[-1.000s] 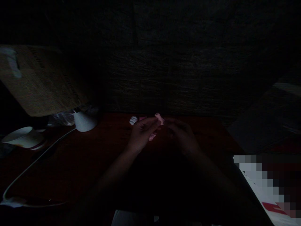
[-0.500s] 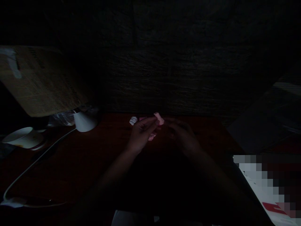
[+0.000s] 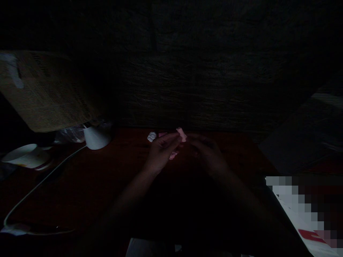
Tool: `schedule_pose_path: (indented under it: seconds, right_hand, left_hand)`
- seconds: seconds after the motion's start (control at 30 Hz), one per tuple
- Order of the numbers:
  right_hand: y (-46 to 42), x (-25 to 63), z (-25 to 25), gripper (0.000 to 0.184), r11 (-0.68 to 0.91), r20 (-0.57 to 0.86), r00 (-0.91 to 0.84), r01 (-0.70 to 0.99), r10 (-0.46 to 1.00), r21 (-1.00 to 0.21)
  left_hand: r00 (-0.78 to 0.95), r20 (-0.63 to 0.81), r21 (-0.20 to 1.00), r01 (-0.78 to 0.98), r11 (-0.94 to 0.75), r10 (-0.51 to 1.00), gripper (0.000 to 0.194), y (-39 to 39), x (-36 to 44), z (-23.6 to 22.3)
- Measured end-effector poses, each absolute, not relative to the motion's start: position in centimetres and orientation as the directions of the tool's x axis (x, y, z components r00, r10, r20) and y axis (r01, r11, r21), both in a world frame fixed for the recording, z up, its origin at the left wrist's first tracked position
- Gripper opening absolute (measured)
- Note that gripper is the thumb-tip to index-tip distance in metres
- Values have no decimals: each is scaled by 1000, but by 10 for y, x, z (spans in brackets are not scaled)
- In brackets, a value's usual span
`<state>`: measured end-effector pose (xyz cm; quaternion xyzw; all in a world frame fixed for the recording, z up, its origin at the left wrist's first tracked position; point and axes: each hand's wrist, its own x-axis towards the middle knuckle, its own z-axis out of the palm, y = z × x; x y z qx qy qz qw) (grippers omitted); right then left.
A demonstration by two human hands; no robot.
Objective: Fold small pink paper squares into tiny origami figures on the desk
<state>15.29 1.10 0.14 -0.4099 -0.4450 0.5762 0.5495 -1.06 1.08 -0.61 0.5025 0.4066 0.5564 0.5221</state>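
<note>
I see almost nothing shift: my left hand (image 3: 158,154) still pinches the pink clay-like piece (image 3: 182,134) near the desk's (image 3: 125,153) far edge, though I cannot tell whether my right hand (image 3: 211,154) grips it.

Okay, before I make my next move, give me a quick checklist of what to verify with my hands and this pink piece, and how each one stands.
1. Left hand has a grip on the upper pink piece: ok, at the fingertips.
2. Right hand touches that piece: cannot tell; its fingertips are close, but too dark.
3. Lower pink lump is apart from the left hand: cannot tell; it shows right beside it.
4. White crumpled lump is out of the hands: ok, beyond the left hand.
5. White cable is away from both hands: ok, off to the left.
6. Light is good enough for detail: not ok, very dim.
</note>
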Motion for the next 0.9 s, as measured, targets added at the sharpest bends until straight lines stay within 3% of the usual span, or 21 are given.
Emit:
schedule_pose_path:
  seconds: [0.17, 0.9]
  right_hand:
    - [12, 153, 1, 26, 7, 22, -57, -266, 998, -964]
    - [6, 152, 5, 28, 68, 82, -69, -196, 994, -978]
  left_hand:
    - [61, 142, 978, -165, -130, 988, 34, 11, -11, -7]
    - [52, 102, 980, -179, -91, 993, 40, 11, -10, -5]
